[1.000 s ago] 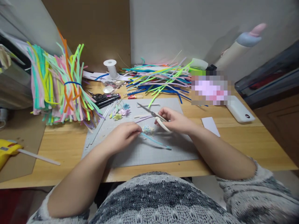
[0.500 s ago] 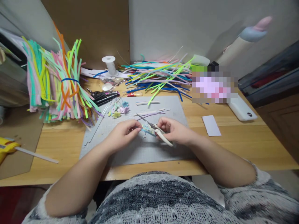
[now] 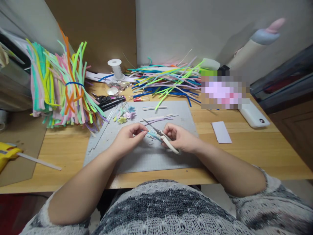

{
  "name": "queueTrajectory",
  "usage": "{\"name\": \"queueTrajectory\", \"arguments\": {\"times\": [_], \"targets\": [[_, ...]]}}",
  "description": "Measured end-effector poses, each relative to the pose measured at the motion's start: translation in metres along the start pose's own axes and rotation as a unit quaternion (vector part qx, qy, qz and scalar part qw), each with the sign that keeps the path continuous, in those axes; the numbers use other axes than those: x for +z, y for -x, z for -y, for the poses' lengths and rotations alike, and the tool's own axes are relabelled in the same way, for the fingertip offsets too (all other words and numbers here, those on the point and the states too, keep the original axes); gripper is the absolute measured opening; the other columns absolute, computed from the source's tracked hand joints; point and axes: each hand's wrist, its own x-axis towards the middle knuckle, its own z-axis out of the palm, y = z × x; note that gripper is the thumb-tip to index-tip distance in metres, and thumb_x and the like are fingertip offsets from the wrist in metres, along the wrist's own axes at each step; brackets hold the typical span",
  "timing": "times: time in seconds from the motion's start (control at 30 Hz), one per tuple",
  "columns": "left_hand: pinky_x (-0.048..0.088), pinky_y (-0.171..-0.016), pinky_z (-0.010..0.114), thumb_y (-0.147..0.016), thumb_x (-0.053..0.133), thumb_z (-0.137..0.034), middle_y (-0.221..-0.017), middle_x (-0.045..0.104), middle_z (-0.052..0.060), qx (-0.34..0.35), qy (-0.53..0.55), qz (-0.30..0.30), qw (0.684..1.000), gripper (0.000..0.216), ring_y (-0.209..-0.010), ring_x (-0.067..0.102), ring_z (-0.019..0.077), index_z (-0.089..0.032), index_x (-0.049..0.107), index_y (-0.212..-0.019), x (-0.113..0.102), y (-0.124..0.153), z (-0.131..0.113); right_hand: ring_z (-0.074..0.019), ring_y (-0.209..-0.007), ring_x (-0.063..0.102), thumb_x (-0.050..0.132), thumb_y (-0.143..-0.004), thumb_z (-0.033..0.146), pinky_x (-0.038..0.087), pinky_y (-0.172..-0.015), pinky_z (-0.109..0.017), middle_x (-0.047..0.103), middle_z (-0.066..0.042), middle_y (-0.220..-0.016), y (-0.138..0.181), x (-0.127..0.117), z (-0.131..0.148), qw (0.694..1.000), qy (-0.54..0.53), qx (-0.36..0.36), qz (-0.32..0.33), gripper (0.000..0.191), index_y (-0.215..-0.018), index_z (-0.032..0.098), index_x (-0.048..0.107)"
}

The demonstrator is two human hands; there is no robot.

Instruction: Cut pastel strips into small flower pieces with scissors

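Note:
My left hand [image 3: 128,138] pinches the end of a light blue pipe cleaner [image 3: 152,134] over the grey cutting mat [image 3: 146,156]. My right hand [image 3: 179,138] grips small scissors with white handles [image 3: 161,135], their blades pointing up-left beside that pipe cleaner. A small pale flower piece lies on the mat just below the blades, partly hidden by my fingers. Both hands hover close together at the mat's middle.
A bundle of coloured pipe cleaners [image 3: 61,88] stands at the left, a loose pile [image 3: 168,81] at the back. Small finished flowers [image 3: 124,116], black pliers [image 3: 109,101], a thread spool [image 3: 116,68], a white card [image 3: 221,132], a white case [image 3: 254,116] and a yellow glue gun [image 3: 6,155] lie around.
My right hand brought the scissors down and left to the blue pipe cleaner. My left hand lifted its end slightly; the long blue tail that lay on the mat is gone from view.

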Motion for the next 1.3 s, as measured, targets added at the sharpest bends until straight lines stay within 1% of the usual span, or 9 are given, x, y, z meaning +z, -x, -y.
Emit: {"name": "queueTrajectory", "arguments": {"times": [0.2,0.33,0.43,0.53,0.73,0.83,0.97,1.1,1.3], "targets": [[0.041,-0.060,0.024,-0.082,0.055,-0.046,-0.061,0.060,0.002,-0.038,0.070,-0.022,0.997,0.035,-0.061,0.053,0.0126,-0.015,0.070,-0.081,0.000,-0.001,-0.001,-0.0077,-0.059,0.053,0.082,-0.054,0.019,0.036,-0.053,-0.021,0.059,0.006,-0.068,0.001,-0.003,0.001,1.000,0.018,-0.006,-0.004,0.044,-0.076,0.019,0.043],[0.041,-0.050,0.023,-0.082,0.047,-0.060,-0.069,0.062,0.005,-0.067,0.236,-0.076,0.966,0.054,-0.058,0.054,0.0119,-0.013,0.070,-0.093,0.001,-0.004,-0.002,-0.0084,-0.061,0.054,0.081,-0.054,0.018,0.037,-0.056,-0.022,0.060,0.005,-0.070,0.004,-0.001,0.004,1.000,0.017,-0.011,0.001,0.044,-0.075,0.019,0.043],[0.041,-0.048,0.019,-0.074,0.066,-0.047,-0.075,0.062,0.003,-0.107,0.359,-0.049,0.926,0.042,-0.058,0.056,0.0096,-0.015,0.066,-0.103,0.007,-0.003,-0.006,-0.0083,-0.061,0.054,0.082,-0.053,0.017,0.037,-0.056,-0.022,0.059,0.005,-0.069,0.005,0.001,0.005,1.000,0.008,-0.015,-0.008,0.046,-0.075,0.020,0.042],[0.045,-0.055,0.018,-0.064,0.078,-0.026,-0.069,0.062,0.000,-0.119,0.391,-0.005,0.912,0.031,-0.059,0.057,0.0077,-0.014,0.067,-0.091,0.016,0.000,-0.009,-0.0072,-0.058,0.051,0.082,-0.053,0.018,0.036,-0.054,-0.021,0.057,0.006,-0.066,0.004,0.002,0.004,1.000,0.006,-0.013,-0.009,0.046,-0.075,0.020,0.042],[0.050,-0.057,0.020,-0.065,0.078,-0.028,-0.064,0.065,0.001,-0.107,0.397,-0.026,0.911,0.023,-0.057,0.060,0.0094,-0.013,0.066,-0.076,0.024,0.001,-0.005,-0.0090,-0.059,0.052,0.082,-0.055,0.028,0.038,-0.054,-0.023,0.058,0.004,-0.070,0.000,0.004,0.001,1.000,0.015,-0.016,-0.020,0.047,-0.076,0.021,0.041],[0.052,-0.062,0.022,-0.067,0.077,-0.029,-0.068,0.067,0.001,-0.085,0.376,-0.067,0.920,0.022,-0.064,0.065,0.0117,-0.014,0.065,-0.078,0.016,0.000,-0.005,-0.0122,-0.064,0.053,0.077,-0.062,0.040,0.041,-0.060,-0.027,0.056,0.003,-0.073,0.003,-0.005,0.010,0.989,0.069,-0.072,-0.106,0.043,-0.079,0.022,0.042],[0.054,-0.066,0.022,-0.070,0.075,-0.029,-0.073,0.070,0.001,-0.047,0.341,-0.146,0.928,0.020,-0.067,0.067,0.0121,-0.016,0.064,-0.081,-0.001,0.000,-0.007,-0.0164,-0.074,0.052,0.073,-0.067,0.042,0.040,-0.072,-0.034,0.055,0.000,-0.080,0.020,-0.027,0.026,0.904,0.303,-0.192,-0.233,0.038,-0.085,0.023,0.046],[0.055,-0.065,0.023,-0.070,0.075,-0.031,-0.073,0.069,0.000,-0.031,0.331,-0.198,0.922,0.023,-0.067,0.068,0.0130,-0.017,0.062,-0.082,-0.011,0.000,-0.009,-0.0210,-0.080,0.054,0.066,-0.073,0.044,0.032,-0.081,-0.040,0.061,-0.004,-0.090,0.032,-0.035,0.028,0.805,0.525,-0.184,-0.205,0.038,-0.097,0.023,0.046],[0.056,-0.063,0.025,-0.067,0.077,-0.034,-0.072,0.067,-0.002,-0.038,0.337,-0.223,0.914,0.029,-0.067,0.069,0.0151,-0.018,0.058,-0.082,-0.012,-0.001,-0.013,-0.0252,-0.093,0.058,0.058,-0.077,0.047,0.024,-0.087,-0.042,0.065,-0.007,-0.101,0.026,-0.025,0.020,0.730,0.645,-0.178,-0.143,0.036,-0.098,0.020,0.050]]}}
